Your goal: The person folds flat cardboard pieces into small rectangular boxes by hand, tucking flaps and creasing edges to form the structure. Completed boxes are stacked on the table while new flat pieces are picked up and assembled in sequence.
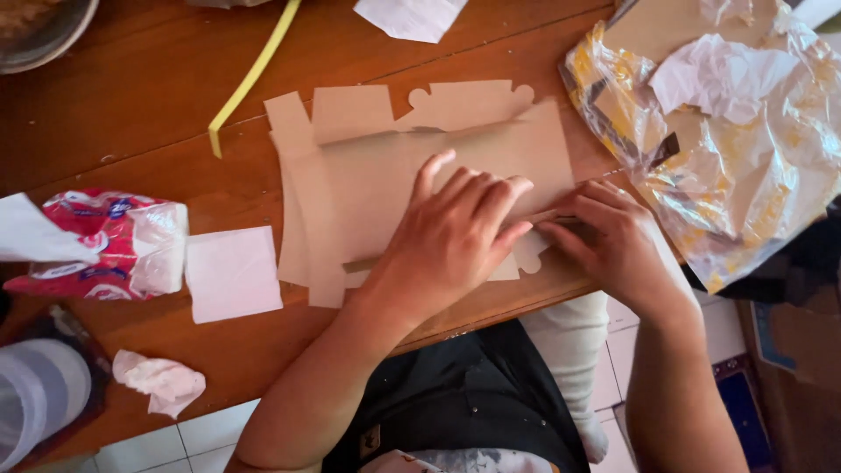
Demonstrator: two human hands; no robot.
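Left hand [455, 232] lies palm-down, fingers spread & flat, pressing on flattened brown cardboard blank [377, 166]; nothing gripped. Right hand [604, 241] sits just beside it at blank's right end, fingers bent, tips on a fold near a rounded tab; can't tell if it pinches or only presses. Blank lies flat on wooden table [158, 96], near edge close to table's front edge. Right side tight: crinkled plastic bag [745, 175] w/ crumpled paper [723, 74] just beside right hand. Left side roomier: white paper square [232, 273] near blank, tissue pack [105, 245] beyond. Yellow strip [254, 74] lies diagonal above-left, apart from blank.
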